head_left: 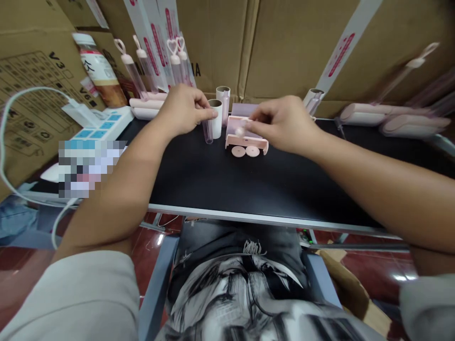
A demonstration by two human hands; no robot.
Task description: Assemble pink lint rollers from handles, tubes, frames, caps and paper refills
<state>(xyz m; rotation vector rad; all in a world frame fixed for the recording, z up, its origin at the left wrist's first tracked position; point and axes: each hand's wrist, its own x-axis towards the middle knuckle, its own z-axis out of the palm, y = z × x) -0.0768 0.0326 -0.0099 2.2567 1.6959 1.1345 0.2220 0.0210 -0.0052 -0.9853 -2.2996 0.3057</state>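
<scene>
My left hand [185, 111] is closed in a pinch round the upper part of a clear plastic tube [208, 132], which stands upright beside a white cardboard roll [216, 124]. A second white roll [223, 92] is just behind it. My right hand [284, 123] pinches a small pale pink piece [241, 131], blurred and partly hidden by the fingers. That piece is over an open pink plastic holder [249, 142]. Two round pink discs [239, 151] lie at the holder's front. A translucent pinkish panel [241, 110] rises behind it.
Clear tubes with heart-loop caps [175, 59] stand at the back left. Pink-and-white holders [369, 114] sit at the far right, near another white roll [314, 94]. Left are a power strip [106, 128] with a charger and a drink bottle [99, 71]. Cardboard boxes [284, 52] wall the back.
</scene>
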